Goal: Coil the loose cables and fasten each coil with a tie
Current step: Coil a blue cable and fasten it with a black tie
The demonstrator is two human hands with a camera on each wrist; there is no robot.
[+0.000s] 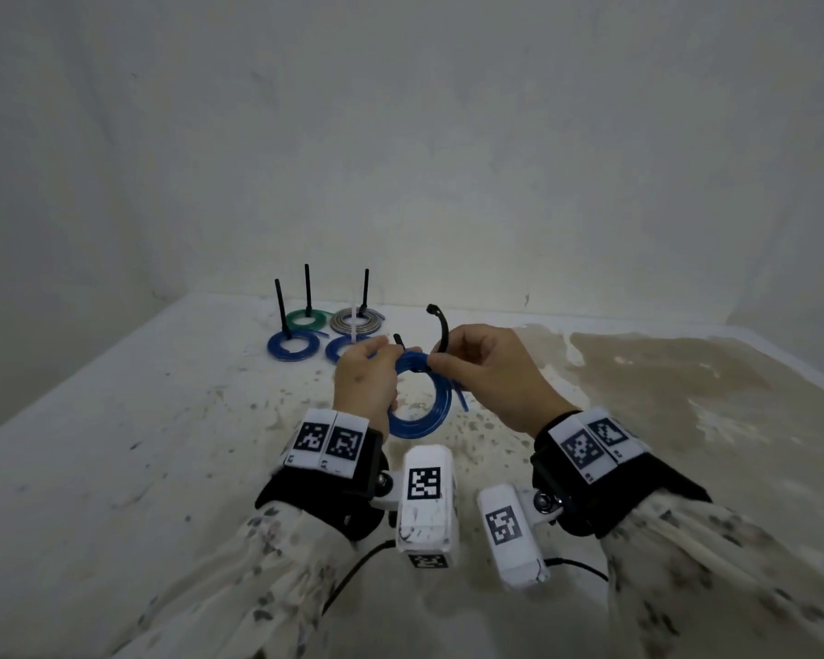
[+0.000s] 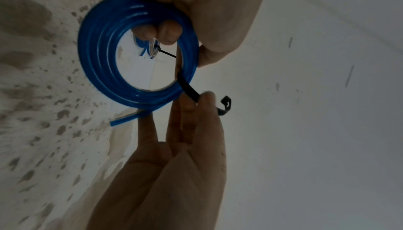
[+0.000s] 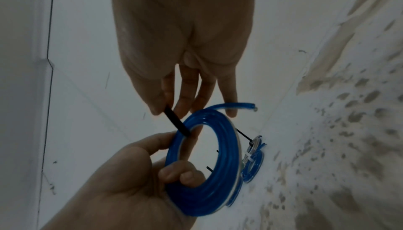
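I hold a blue cable coil (image 1: 424, 401) upright above the table between my two hands. My left hand (image 1: 381, 356) grips its left side, fingers curled through the ring (image 2: 135, 61). My right hand (image 1: 436, 362) pinches a black tie (image 1: 444, 331) that passes through the coil's top; its locking head (image 1: 432, 308) curls free above. The left wrist view shows the tie (image 2: 189, 89) crossing the coil's edge. In the right wrist view the tie (image 3: 176, 121) runs from my fingers into the coil (image 3: 218, 156). One loose cable end (image 1: 462, 401) sticks out to the right.
Several tied coils lie at the table's far side: a blue coil (image 1: 292, 347), a green coil (image 1: 308, 318), a silver coil (image 1: 357, 320), and another blue coil (image 1: 341, 349) partly behind my left hand. Their ties stand upright. The table (image 1: 163, 444) is white, stained brown on the right.
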